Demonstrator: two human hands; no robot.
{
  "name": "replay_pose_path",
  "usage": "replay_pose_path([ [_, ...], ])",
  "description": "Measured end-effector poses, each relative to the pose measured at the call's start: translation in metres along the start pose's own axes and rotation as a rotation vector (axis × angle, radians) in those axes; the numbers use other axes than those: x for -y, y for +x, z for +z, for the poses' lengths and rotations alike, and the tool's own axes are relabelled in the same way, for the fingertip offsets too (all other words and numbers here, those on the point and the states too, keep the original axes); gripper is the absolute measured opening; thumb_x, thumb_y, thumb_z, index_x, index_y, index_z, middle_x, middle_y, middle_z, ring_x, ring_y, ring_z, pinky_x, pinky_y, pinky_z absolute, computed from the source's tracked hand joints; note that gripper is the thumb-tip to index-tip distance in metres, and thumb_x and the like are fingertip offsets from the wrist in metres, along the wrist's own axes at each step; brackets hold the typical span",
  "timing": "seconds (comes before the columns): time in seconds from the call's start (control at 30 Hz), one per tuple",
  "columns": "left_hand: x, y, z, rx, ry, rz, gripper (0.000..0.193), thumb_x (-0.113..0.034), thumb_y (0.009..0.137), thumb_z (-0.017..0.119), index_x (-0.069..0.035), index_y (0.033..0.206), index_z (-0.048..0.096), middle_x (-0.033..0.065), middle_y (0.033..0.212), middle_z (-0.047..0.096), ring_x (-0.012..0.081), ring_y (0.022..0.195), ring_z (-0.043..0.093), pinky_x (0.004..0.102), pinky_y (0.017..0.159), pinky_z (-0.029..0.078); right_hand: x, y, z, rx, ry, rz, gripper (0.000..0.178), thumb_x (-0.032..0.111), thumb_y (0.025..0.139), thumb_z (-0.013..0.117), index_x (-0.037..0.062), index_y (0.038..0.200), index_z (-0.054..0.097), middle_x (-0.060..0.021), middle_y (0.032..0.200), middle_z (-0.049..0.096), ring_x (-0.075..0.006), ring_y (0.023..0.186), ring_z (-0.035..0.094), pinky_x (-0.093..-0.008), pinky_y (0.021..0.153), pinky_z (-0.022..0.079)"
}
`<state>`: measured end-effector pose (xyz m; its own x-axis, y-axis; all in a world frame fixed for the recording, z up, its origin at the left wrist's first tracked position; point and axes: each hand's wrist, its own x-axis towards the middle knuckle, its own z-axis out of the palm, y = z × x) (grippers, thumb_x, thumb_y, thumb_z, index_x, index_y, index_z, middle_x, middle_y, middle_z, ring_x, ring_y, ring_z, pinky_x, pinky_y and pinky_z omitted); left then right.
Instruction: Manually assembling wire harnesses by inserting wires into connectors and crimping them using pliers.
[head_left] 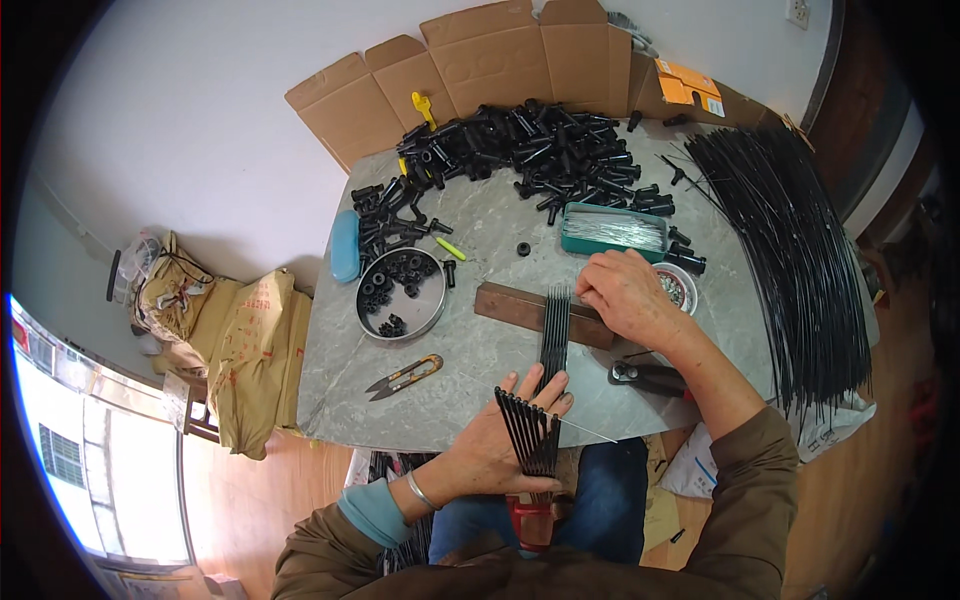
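My left hand point(482, 448) lies over the near table edge, fingers stretched over a row of thin black rods point(554, 350) and thumb against their fanned near part. The rods' pale, thin tips cross a brown wooden block point(510, 308). A slim silvery wire point(590, 430) slants out to the right beside this hand. Above the block's right end, my right hand point(632, 298) is closed in a pinch near the rod tips. Whatever its fingertips hold is too small to make out. Just beyond it sits a green tray point(570, 244) of fine silvery wires.
Black plastic tubular parts point(480, 145) heap up along cardboard point(490, 60) at the back. On the left are a round tin point(440, 318) of small black pieces and thread snips point(405, 376). Pliers point(650, 378), a small bowl point(686, 284) and a large black rod bundle point(790, 270) lie right.
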<state>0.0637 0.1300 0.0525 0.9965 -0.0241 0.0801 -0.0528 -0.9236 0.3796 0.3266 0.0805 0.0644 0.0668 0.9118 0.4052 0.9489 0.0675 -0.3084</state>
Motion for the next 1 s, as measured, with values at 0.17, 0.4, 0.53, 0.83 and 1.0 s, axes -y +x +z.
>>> replay_pose_path([
  [0.17,-0.001,0.000,-0.001,-0.016,-0.015,0.010,0.099,-0.056,0.067,0.073,-0.002,0.141,0.034,0.0192,0.152,0.023,0.0400,0.141,0.019,0.0507,0.113,0.017,-0.005,0.000,0.002,0.038,0.216,0.133,0.005,0.008,0.076,0.065,0.0066,0.077,0.060,-0.0046,0.078,0.058,-0.0244,0.080,0.057,-0.0373,0.074,0.041],
  [0.4,0.000,-0.001,-0.001,-0.023,-0.020,0.014,0.098,-0.054,0.068,0.073,-0.003,0.141,0.034,0.0192,0.151,0.024,0.0392,0.141,0.019,0.0498,0.113,0.016,0.002,0.007,0.001,0.072,0.288,0.230,0.014,0.010,0.074,0.067,0.0058,0.087,0.065,-0.0059,0.080,0.062,-0.0261,0.080,0.059,-0.0384,0.074,0.044],
  [0.53,0.000,-0.001,-0.002,-0.030,-0.018,0.010,0.097,-0.054,0.068,0.073,-0.003,0.141,0.035,0.0192,0.151,0.025,0.0388,0.141,0.019,0.0493,0.113,0.016,0.007,0.003,-0.002,-0.052,0.331,0.217,0.023,0.011,0.074,0.068,0.0039,0.095,0.067,-0.0088,0.083,0.064,-0.0258,0.080,0.059,-0.0378,0.073,0.047],
  [0.83,0.000,-0.002,-0.004,-0.030,-0.004,0.020,0.097,-0.055,0.068,0.072,-0.003,0.141,0.035,0.0192,0.151,0.025,0.0389,0.141,0.019,0.0492,0.113,0.017,0.007,-0.005,-0.007,0.044,-0.022,0.121,0.011,0.017,0.080,0.062,0.0066,0.077,0.066,-0.0076,0.080,0.064,-0.0291,0.082,0.060,-0.0415,0.073,0.045],
  [1.0,0.002,-0.003,-0.002,-0.028,-0.004,0.044,0.094,-0.054,0.071,0.069,0.001,0.139,0.033,0.0222,0.148,0.024,0.0435,0.138,0.020,0.0544,0.111,0.018,-0.015,0.021,0.004,-0.067,0.122,0.158,0.009,0.015,0.079,0.063,0.0077,0.078,0.067,-0.0080,0.078,0.062,-0.0285,0.080,0.060,-0.0420,0.070,0.047],
])
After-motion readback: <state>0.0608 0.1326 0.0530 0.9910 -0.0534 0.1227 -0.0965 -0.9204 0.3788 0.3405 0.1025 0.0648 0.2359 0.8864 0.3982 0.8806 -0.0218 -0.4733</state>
